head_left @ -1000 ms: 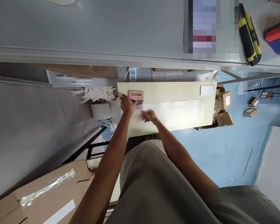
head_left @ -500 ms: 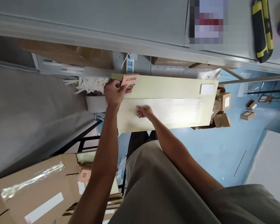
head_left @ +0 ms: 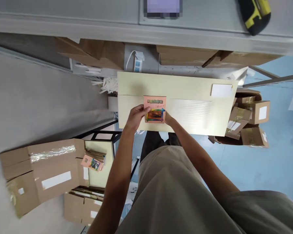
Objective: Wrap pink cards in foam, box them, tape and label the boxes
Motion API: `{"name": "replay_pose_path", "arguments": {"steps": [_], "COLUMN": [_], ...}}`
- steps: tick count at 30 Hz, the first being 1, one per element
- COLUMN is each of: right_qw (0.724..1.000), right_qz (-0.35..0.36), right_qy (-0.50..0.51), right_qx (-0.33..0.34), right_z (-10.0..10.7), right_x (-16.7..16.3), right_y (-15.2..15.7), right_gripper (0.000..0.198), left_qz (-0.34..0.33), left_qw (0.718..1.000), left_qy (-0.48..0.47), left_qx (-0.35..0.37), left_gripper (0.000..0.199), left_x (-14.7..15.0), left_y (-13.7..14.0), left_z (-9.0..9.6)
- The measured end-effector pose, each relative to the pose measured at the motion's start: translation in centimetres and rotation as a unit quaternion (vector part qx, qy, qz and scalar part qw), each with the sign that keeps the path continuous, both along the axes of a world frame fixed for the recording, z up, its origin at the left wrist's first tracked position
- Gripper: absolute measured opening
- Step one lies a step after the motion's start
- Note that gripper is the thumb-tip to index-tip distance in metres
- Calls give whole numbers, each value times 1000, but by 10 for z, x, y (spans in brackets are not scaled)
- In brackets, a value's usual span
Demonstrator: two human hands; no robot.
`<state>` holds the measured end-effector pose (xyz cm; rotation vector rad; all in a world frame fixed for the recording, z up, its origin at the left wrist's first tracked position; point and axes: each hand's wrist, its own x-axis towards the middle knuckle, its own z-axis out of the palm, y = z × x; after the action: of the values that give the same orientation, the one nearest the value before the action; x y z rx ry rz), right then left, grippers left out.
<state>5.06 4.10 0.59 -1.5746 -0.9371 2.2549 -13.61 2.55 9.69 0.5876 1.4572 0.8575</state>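
A pink booklet (head_left: 155,110) with a colourful cover picture is held face up over the cream tabletop (head_left: 185,87). My left hand (head_left: 137,116) grips its left edge, thumb on the cover and the other fingers behind. At its lower right edge is my right hand (head_left: 168,118); the booklet hides its fingers, so I cannot tell whether it grips the booklet. Under the hands lies a wide white sheet (head_left: 191,113) with fine ridged lines on its right part. A small white card (head_left: 221,90) rests at the tabletop's far right.
A grey shelf (head_left: 88,27) crosses above, bearing a yellow-and-black tool (head_left: 255,16). Behind the tabletop is a power strip (head_left: 137,65). Cardboard boxes (head_left: 254,112) stand right. At lower left, more pink booklets (head_left: 92,163) lie near an opened carton (head_left: 56,169).
My left hand has brought the booklet rightward and nearer to me, turned upright to my view. My right hand, earlier on the white sheet, is now partly behind the booklet. The view has shifted.
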Motion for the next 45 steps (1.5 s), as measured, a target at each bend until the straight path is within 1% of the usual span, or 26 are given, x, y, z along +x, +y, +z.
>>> {"name": "replay_pose_path", "arguments": {"steps": [1, 3, 5, 6, 8, 11, 14, 17, 20, 22, 24, 25, 27, 29, 30, 31, 33, 34, 36, 38, 41, 43, 45], "right_qw": [999, 995, 993, 992, 986, 973, 962, 949, 943, 943, 936, 927, 893, 855, 846, 844, 852, 857, 857, 854, 846, 843, 844], "right_qz": [-25, -75, -112, -127, -155, -186, -201, -211, -200, -185, -178, -181, -197, -203, -200, -192, -176, -170, -155, -123, -45, 6, 49], "right_qy": [33, 53, 26, -1, -63, -126, -151, -183, -222, -237, -255, -276, -353, -434, -458, -469, -464, -459, -453, -443, -422, -414, -410], "right_qx": [-21, -50, -36, -20, 18, 59, 106, 144, 146, 145, 163, 177, 197, 196, 188, 178, 163, 163, 190, 243, 321, 343, 342], "right_z": [3, 10, 15, 16, 15, 7, -2, -11, -17, -19, -19, -19, -17, -15, -14, -13, -10, -7, 1, 13, 28, 32, 28], "right_x": [33, 97, 152, 173, 203, 224, 231, 234, 239, 245, 255, 261, 276, 289, 294, 297, 298, 296, 286, 270, 238, 217, 198], "right_y": [-9, -28, -46, -54, -64, -63, -51, -39, -35, -37, -43, -47, -55, -63, -67, -70, -76, -79, -84, -88, -91, -88, -83], "right_gripper": [52, 59, 55, 50, 41, 33, 28, 22, 18, 19, 21, 23, 29, 36, 40, 41, 34, 30, 29, 31, 27, 24, 21], "left_qz": [0, -2, -13, -23, -45, -71, -77, -71, -76, -86, -96, -98, -98, -90, -85, -80, -72, -70, -69, -69, -60, -53, -48], "left_qw": [1000, 997, 993, 991, 988, 988, 989, 987, 981, 976, 975, 974, 975, 977, 979, 980, 982, 982, 983, 984, 985, 985, 985], "left_qy": [-12, -26, -29, -28, -17, 43, 95, 115, 152, 173, 181, 181, 178, 175, 172, 169, 165, 163, 160, 158, 155, 158, 161], "left_qx": [-21, -70, -113, -129, -147, -128, -88, -81, -95, -96, -92, -90, -85, -79, -75, -70, -61, -58, -53, -51, -48, -42, -34], "left_gripper": [58, 63, 65, 64, 61, 49, 34, 24, 18, 17, 18, 18, 19, 17, 16, 16, 14, 14, 14, 16, 18, 18, 19], "left_x": [16, 52, 91, 110, 145, 182, 204, 218, 226, 229, 229, 229, 230, 230, 231, 231, 232, 232, 232, 232, 230, 228, 225], "left_y": [-8, -21, -30, -33, -35, -27, -13, 1, 6, 6, 3, 1, -3, -6, -8, -9, -10, -10, -10, -10, -11, -12, -13], "left_z": [-9, -31, -53, -63, -81, -98, -108, -118, -128, -133, -137, -139, -140, -140, -140, -139, -139, -139, -139, -141, -144, -145, -145]}}
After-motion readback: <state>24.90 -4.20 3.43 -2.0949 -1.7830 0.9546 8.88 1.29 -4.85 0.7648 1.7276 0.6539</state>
